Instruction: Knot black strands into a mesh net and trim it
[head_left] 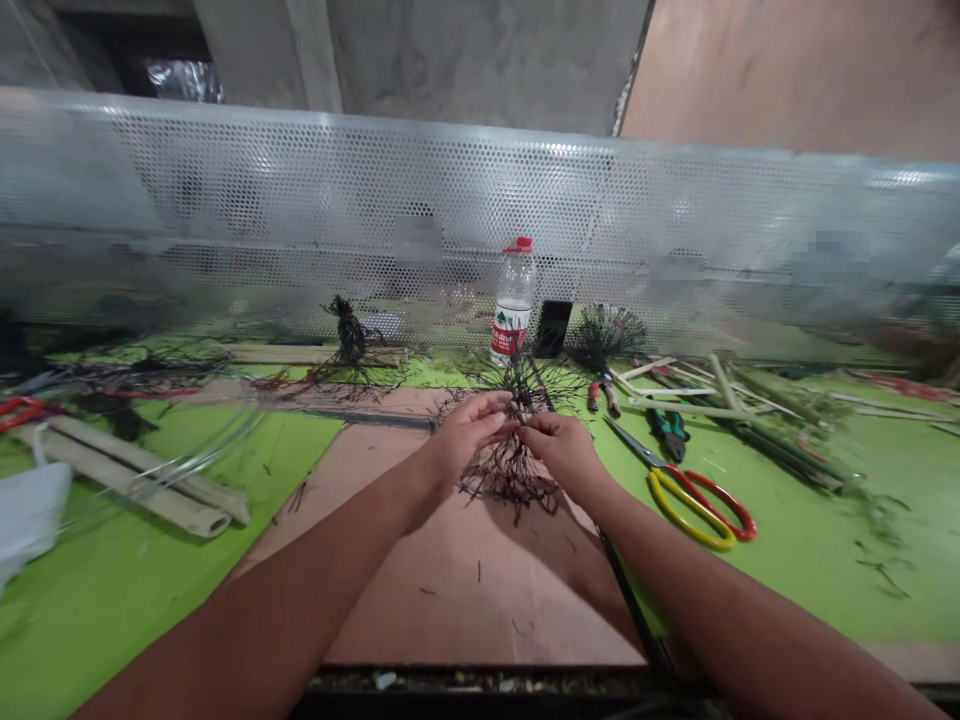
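Left hand: The left hand (466, 438) comes in from the lower left, bare forearm stretched forward. Its grip is clenched, fingers pinching the narrow waist of the bundle.

Right hand: The right hand (564, 452) comes in from the lower right. Its grip is also closed on the waist, fingertips (534, 428) just beside the left hand's fingers.

Bundle: A bundle of dark wire strands (510, 472) sits between both hands, just above a brown cardboard sheet (457, 590). Thin, wiry and twisted, it fans out above and below the hands like bare roots and branches. Loose dark snippets lie on the smooth cardboard.

Table: A glossy green table (97, 600) runs beneath everything.

Right side: Scissors (694, 505) with looped yellow and red handles lie open, near green-handled pliers (669, 433). Long green stalks (780, 450) lie in a loose pile.

Left side: Two pale bamboo tubes (135, 480) lie side by side.

Back: A plastic bottle (514, 305) with a red cap stands upright before a perforated metal sheet (420, 190).
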